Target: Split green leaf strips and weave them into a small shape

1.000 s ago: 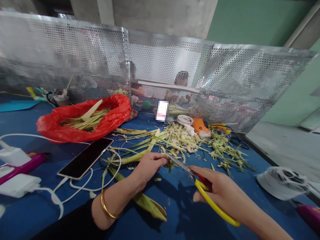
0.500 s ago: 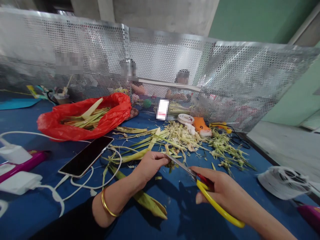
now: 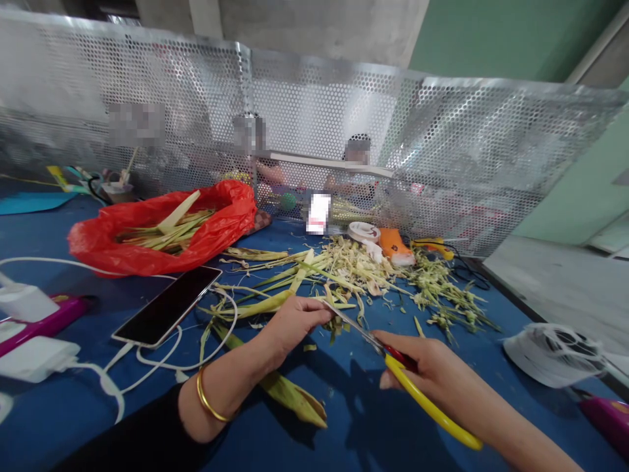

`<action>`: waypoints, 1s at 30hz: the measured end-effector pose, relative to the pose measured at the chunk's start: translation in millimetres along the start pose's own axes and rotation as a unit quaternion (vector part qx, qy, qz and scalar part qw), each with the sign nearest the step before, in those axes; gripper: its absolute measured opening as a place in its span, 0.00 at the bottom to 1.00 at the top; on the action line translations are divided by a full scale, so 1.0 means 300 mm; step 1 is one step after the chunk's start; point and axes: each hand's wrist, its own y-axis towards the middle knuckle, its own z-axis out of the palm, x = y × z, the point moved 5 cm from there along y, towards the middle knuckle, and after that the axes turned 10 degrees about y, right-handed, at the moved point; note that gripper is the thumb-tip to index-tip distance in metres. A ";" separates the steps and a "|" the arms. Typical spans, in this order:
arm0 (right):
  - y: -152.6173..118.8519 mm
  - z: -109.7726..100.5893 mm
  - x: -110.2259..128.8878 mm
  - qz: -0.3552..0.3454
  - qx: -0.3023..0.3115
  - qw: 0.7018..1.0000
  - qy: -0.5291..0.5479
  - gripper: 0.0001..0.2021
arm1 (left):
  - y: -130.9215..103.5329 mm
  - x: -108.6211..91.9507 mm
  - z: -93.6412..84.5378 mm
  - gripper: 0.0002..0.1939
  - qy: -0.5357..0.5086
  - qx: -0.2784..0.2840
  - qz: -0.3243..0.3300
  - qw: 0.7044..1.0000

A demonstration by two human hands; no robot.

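The left hand (image 3: 297, 322) pinched a small yellow-green plant piece (image 3: 336, 326) above the blue table (image 3: 373, 429); the right hand (image 3: 437, 367) gripped yellow-and-red-handled metal scissors (image 3: 403, 380). Their blades (image 3: 351, 320) lay so near the left fingertips (image 3: 323, 317) that a slip could have nicked them.

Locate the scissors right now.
In the head view, the scissors are right of centre, held in the right hand, with their blade tips beside the left hand.
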 end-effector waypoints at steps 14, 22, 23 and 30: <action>0.061 -0.046 -0.127 0.040 -0.186 0.939 -0.288 0.20 | -0.005 0.031 0.003 0.14 -0.216 -0.043 -0.087 0.972; 0.042 -0.009 -0.074 -0.056 -0.165 0.943 -0.283 0.11 | -0.015 0.042 0.030 0.17 -0.252 -0.030 -0.090 0.963; 0.039 -0.020 -0.062 -0.080 -0.191 0.946 -0.250 0.13 | -0.018 0.042 0.042 0.17 -0.256 -0.014 -0.089 0.962; 0.042 -0.033 0.038 -0.233 -0.259 0.937 0.004 0.14 | -0.059 0.030 0.126 0.18 -0.253 0.091 -0.072 0.960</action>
